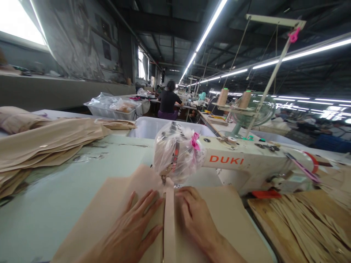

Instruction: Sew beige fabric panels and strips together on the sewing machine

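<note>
My left hand (pixel 137 223) lies flat, fingers spread, on a beige fabric panel (pixel 112 193). Just across a narrow fabric strip (pixel 170 219), my right hand (pixel 196 215) has its fingers bent together at the strip's right edge; its thumb is hidden. More beige fabric (pixel 227 215) spreads under the right hand. The strip runs lengthwise between both hands up to the presser foot (pixel 163 179) of a sewing machine (pixel 227 155). Clear plastic tied with a pink ribbon (pixel 195 141) wraps the machine's head.
Stacked beige fabric pieces (pixel 55 142) lie on the left of the table (pixel 79 197). Thin beige strips (pixel 309 223) rest on a wooden board at right. Behind the machine stand a white bin (pixel 148 126), thread cones (pixel 223 97) and a fan (pixel 257 111). A person (pixel 168 102) sits farther off.
</note>
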Demonstrator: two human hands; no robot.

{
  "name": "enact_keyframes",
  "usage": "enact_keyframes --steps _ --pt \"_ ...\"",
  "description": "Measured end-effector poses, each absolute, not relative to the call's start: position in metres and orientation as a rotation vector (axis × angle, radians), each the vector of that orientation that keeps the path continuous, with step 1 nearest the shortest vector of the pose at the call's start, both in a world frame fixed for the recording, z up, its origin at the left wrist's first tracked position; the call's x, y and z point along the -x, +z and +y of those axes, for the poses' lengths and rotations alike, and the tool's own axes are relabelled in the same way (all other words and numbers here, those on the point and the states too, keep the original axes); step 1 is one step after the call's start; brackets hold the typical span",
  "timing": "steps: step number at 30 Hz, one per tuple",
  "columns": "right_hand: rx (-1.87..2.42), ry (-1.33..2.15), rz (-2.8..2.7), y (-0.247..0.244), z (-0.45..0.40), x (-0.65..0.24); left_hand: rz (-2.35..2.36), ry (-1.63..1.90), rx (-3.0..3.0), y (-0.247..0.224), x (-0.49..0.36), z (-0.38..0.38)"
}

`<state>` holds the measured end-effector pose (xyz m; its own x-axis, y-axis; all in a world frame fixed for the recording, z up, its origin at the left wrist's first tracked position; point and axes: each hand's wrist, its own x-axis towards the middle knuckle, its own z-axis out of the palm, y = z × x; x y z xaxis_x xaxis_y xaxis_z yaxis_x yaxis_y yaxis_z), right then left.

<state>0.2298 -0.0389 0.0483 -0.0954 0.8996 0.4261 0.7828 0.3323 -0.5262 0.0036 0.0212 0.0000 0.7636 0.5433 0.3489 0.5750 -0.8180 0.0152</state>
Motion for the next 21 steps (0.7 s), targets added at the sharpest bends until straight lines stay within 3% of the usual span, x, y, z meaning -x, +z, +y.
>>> enact_keyframes --steps 8,21 --pt "1.446 0.041 -2.328 0.028 -0.014 -0.236 -0.825 -0.640 2.740 -0.003 -0.019 0.036" --pt "1.466 -0.164 -2.330 0.012 -0.002 -0.229 -0.752 -0.635 2.558 0.009 -0.021 0.042"
